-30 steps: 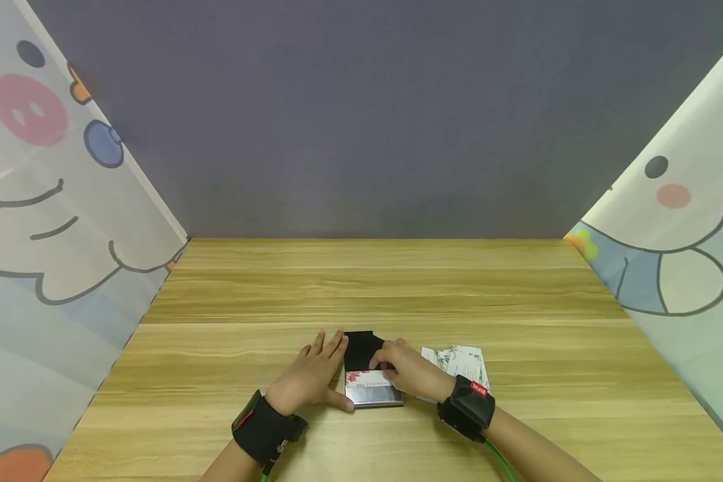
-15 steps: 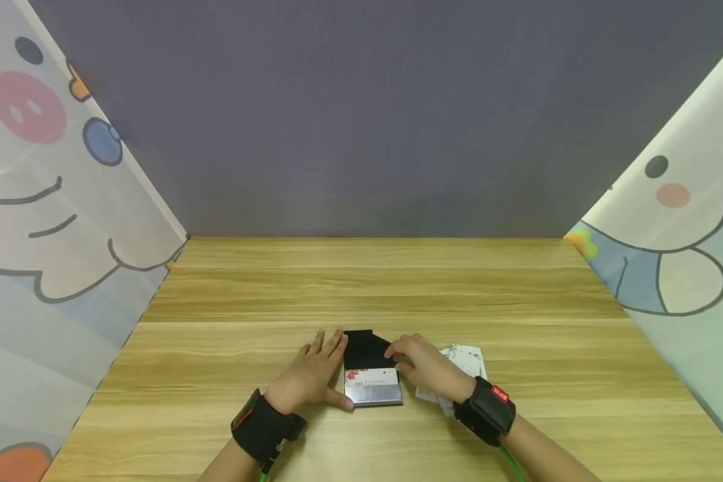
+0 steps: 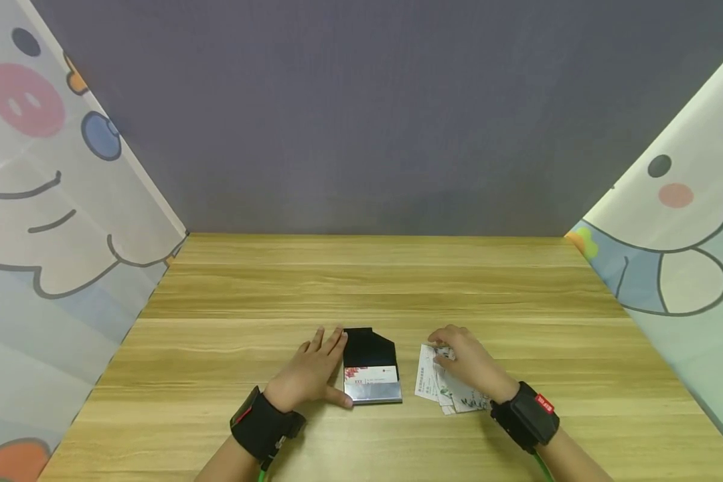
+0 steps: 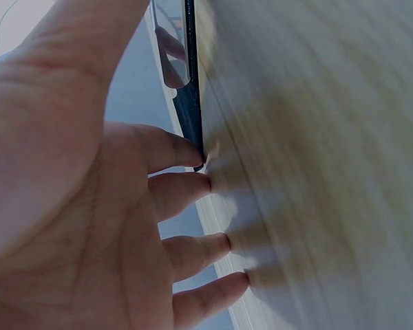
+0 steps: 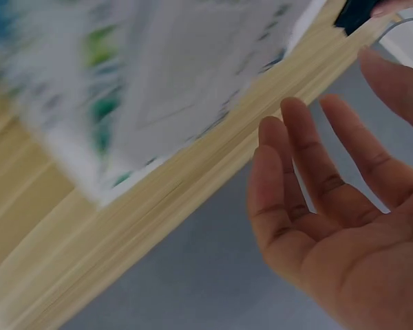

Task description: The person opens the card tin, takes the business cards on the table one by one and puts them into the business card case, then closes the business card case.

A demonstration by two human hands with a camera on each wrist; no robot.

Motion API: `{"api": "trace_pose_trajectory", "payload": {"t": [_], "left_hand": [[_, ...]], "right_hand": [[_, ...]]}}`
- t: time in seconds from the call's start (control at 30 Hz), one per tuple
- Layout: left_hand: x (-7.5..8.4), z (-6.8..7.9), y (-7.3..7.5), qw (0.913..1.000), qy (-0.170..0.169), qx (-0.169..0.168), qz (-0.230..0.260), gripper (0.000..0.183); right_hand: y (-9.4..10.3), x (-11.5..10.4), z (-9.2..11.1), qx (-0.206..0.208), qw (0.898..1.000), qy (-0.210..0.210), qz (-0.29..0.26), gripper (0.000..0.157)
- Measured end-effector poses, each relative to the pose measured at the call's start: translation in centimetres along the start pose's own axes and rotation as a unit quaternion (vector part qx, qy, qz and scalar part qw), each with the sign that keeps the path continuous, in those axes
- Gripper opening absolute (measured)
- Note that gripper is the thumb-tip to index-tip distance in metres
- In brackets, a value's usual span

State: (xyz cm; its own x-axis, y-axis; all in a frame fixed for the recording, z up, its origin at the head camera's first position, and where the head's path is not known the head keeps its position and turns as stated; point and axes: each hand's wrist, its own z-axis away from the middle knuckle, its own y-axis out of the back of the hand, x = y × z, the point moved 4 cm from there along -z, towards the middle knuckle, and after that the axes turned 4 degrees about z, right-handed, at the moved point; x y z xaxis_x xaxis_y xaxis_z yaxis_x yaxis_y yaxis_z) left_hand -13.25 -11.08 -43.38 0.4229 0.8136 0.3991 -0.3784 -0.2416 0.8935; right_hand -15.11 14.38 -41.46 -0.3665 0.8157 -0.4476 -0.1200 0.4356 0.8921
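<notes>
Left hand (image 3: 304, 378) spread, fingers straight, thumb and forefinger against the left edge of a card case (image 3: 372, 393) on the tabletop (image 3: 277, 288); its black lid (image 3: 367, 351) lies folded back, a white card (image 3: 384, 373) with red print showing inside. Right hand (image 3: 472, 361) above loose cards (image 3: 454, 395) right of the case, fingers loosely bent, gripping nothing.

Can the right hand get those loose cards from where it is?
Yes, it looks like it: the right hand is over the loose cards, holding nothing, with nothing seeming to block it. The left hand is beside the card case.
</notes>
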Motion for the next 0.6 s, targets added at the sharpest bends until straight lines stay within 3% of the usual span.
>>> {"api": "trace_pose_trajectory", "payload": {"t": [0.23,0.6], "left_hand": [[0.2,0.0,0.2,1.0000,0.000,-0.002,0.003,0.113],[0.0,0.0,0.2,1.0000,0.000,-0.001,-0.001,0.113]], "right_hand": [[0.7,1.8,1.1,0.007,0.999,-0.027,0.015,0.041],[0.8,3.1,2.2,-0.034,0.997,-0.066,0.034,0.051]]}}
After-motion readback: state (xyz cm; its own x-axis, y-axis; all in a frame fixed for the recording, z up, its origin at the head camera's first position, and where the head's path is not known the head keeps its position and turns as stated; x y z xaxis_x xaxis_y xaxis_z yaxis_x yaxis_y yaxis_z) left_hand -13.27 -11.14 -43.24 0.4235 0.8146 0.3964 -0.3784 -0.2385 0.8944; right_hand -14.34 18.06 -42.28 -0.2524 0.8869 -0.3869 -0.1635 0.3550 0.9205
